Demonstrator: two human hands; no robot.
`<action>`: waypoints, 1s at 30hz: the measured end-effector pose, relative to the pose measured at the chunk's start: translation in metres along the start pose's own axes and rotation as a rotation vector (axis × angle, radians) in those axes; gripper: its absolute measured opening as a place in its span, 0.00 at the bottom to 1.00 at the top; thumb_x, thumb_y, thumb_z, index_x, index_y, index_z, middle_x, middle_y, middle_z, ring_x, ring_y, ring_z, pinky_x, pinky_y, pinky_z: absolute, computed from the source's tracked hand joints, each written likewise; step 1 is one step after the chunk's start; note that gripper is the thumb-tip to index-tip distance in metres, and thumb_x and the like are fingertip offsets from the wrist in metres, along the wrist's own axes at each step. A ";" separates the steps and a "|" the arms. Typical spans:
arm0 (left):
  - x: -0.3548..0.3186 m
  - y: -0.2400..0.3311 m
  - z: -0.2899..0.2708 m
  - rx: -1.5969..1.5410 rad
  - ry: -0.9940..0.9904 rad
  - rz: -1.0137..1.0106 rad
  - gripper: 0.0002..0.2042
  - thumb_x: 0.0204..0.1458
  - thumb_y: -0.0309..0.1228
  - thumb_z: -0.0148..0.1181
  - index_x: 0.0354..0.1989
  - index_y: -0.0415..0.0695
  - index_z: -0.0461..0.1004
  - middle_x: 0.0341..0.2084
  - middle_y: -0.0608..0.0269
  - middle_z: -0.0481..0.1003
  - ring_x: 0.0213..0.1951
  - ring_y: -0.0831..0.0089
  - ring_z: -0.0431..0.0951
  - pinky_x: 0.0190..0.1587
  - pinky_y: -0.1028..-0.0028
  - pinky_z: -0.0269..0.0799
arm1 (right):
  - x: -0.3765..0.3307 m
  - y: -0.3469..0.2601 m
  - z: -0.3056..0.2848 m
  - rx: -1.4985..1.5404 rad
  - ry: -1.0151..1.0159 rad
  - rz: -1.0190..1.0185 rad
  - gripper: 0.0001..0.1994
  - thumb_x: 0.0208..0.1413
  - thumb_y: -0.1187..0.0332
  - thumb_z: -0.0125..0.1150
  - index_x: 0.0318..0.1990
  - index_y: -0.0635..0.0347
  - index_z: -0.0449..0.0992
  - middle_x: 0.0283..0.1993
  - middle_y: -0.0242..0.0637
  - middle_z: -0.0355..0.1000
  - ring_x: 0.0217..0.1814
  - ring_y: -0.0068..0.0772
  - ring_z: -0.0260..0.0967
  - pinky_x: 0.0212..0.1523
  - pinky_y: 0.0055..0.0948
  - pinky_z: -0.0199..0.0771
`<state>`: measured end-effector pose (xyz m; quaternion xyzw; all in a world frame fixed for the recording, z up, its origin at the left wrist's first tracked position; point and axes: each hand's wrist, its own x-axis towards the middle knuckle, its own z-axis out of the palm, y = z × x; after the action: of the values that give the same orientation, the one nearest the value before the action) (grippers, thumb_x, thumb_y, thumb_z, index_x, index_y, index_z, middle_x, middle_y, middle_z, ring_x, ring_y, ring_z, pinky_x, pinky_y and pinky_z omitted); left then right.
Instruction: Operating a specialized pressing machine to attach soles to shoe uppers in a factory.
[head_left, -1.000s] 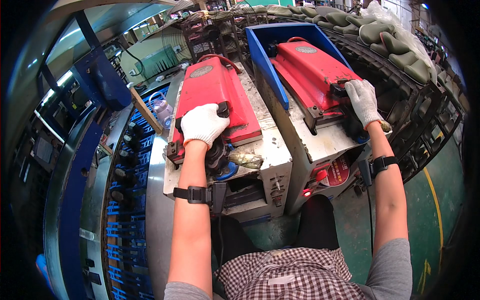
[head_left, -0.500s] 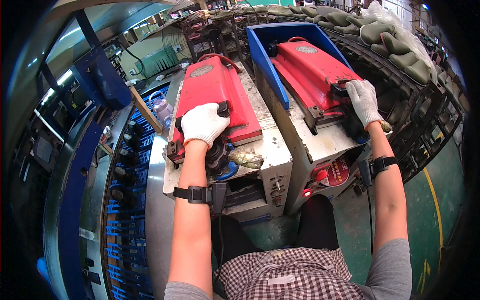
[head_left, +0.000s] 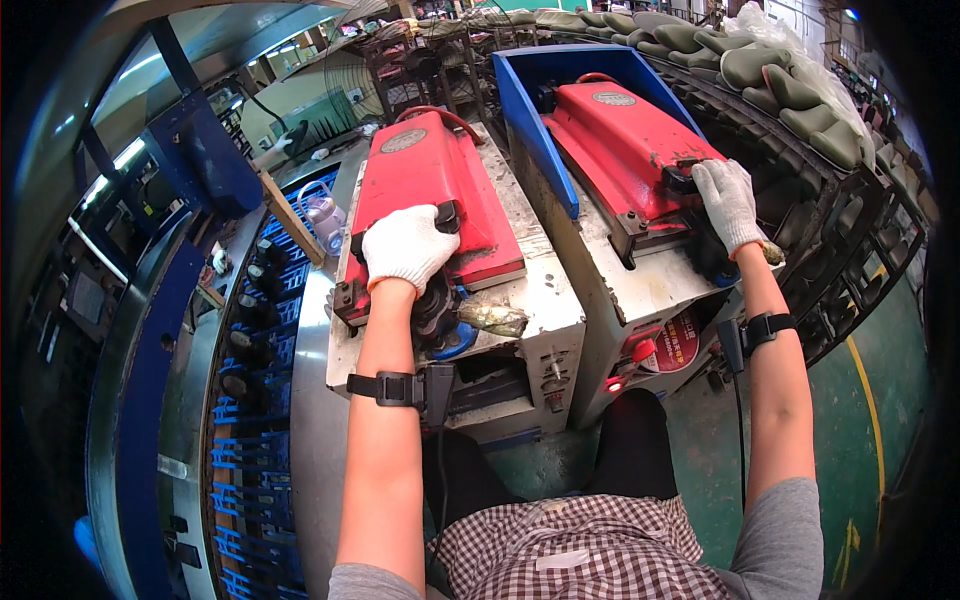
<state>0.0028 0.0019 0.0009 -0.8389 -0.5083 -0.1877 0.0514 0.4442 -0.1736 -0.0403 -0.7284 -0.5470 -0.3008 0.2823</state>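
Two red machine lids lie side by side, both lowered. My left hand (head_left: 408, 246), in a white knit glove, is closed round the black handle (head_left: 447, 218) at the near end of the left red lid (head_left: 420, 165). On the right red lid (head_left: 615, 130), my gloved right hand (head_left: 728, 203) grips the right part of another black handle (head_left: 680, 178); its fingertips are partly hidden. Below my left hand, a worn, taped bundle (head_left: 492, 317) sticks out next to a blue fitting (head_left: 455, 342) at the machine's front.
A red knob (head_left: 643, 350) and a lit red switch (head_left: 613, 384) sit on the right machine's front. Blue racks with dark shoes (head_left: 250, 345) run along the left. A purple-lidded bottle (head_left: 323, 217) stands beside the left machine. Olive boots (head_left: 755, 70) fill a rack at right.
Both hands stay on their handles and the lids keep their places. At the far left back, a dark shape now shows near the green comb-like stand.
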 end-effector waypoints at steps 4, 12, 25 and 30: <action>0.000 0.000 0.001 -0.001 -0.004 -0.005 0.19 0.51 0.49 0.59 0.40 0.49 0.86 0.39 0.50 0.85 0.43 0.49 0.86 0.48 0.55 0.80 | 0.000 0.001 0.001 0.000 -0.002 -0.005 0.17 0.72 0.56 0.52 0.48 0.58 0.83 0.50 0.43 0.81 0.59 0.52 0.73 0.72 0.49 0.62; 0.001 -0.001 0.002 -0.008 0.007 0.000 0.19 0.51 0.49 0.58 0.40 0.50 0.87 0.38 0.50 0.85 0.43 0.49 0.86 0.48 0.55 0.80 | 0.000 0.001 0.001 0.010 0.002 0.003 0.18 0.72 0.55 0.51 0.48 0.58 0.83 0.51 0.44 0.81 0.59 0.52 0.73 0.72 0.49 0.62; 0.000 0.000 0.000 0.002 -0.001 -0.003 0.19 0.52 0.49 0.58 0.40 0.50 0.87 0.39 0.50 0.85 0.44 0.49 0.86 0.48 0.55 0.80 | 0.001 0.003 0.006 0.029 0.084 -0.039 0.17 0.70 0.55 0.54 0.43 0.57 0.83 0.45 0.42 0.80 0.55 0.52 0.73 0.63 0.47 0.66; 0.001 0.000 0.001 0.005 -0.015 -0.002 0.19 0.52 0.49 0.58 0.41 0.50 0.86 0.40 0.50 0.85 0.44 0.49 0.86 0.49 0.55 0.80 | -0.001 0.006 0.007 0.016 0.111 -0.062 0.17 0.70 0.55 0.54 0.43 0.57 0.83 0.46 0.42 0.81 0.56 0.52 0.74 0.63 0.47 0.66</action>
<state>0.0036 0.0033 0.0000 -0.8396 -0.5101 -0.1802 0.0493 0.4505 -0.1703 -0.0463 -0.6911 -0.5552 -0.3450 0.3085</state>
